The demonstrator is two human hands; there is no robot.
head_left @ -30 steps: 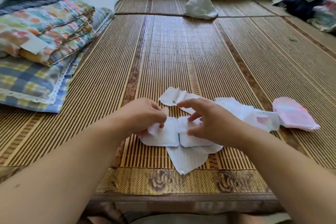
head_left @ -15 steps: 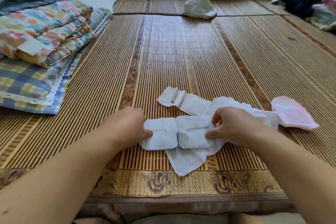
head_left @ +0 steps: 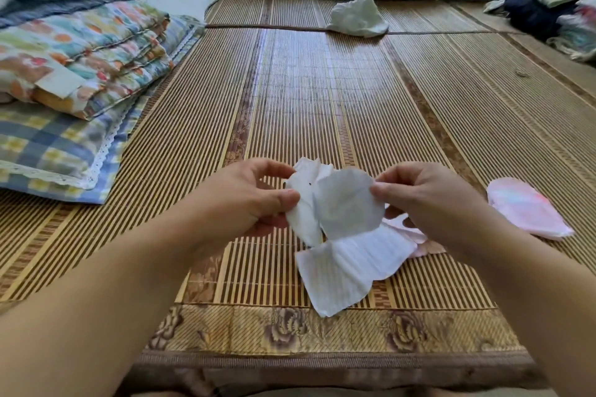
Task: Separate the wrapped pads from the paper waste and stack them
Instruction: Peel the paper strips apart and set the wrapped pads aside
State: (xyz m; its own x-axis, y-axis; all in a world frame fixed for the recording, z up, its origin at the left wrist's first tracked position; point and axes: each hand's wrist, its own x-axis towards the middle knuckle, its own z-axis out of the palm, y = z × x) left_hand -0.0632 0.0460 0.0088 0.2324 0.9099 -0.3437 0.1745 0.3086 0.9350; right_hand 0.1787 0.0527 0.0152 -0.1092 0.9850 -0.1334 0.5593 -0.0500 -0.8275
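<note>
- Head view, lower centre of the frame: the left hand [head_left: 248, 200] and the right hand [head_left: 429, 200] face each other above a woven bamboo mat [head_left: 322, 100], both lifted off its surface.
- Between them hangs a bundle of white wrapped pads [head_left: 335, 203], raised clear of the mat.
- Left hand: thumb and forefinger closed in a pinch on the bundle's left edge, the other fingers curled loosely beneath.
- Right hand: thumb and fingertips pinched on the bundle's right edge, the remaining fingers bent under it.
- Just below the bundle, a flat sheet of ribbed white paper [head_left: 351, 271] lies on the mat, one corner pointing toward the mat's flowered border at the bottom of the frame.
- Right of centre, beside the right wrist, a pink wrapper [head_left: 525, 206] rests on the mat; a paler pink piece shows under the right hand, mostly hidden.
- Upper left: folded patterned bedding [head_left: 84, 58] on a checked pillow.
- Upper centre: a crumpled white cloth [head_left: 358, 18] on the mat.
</note>
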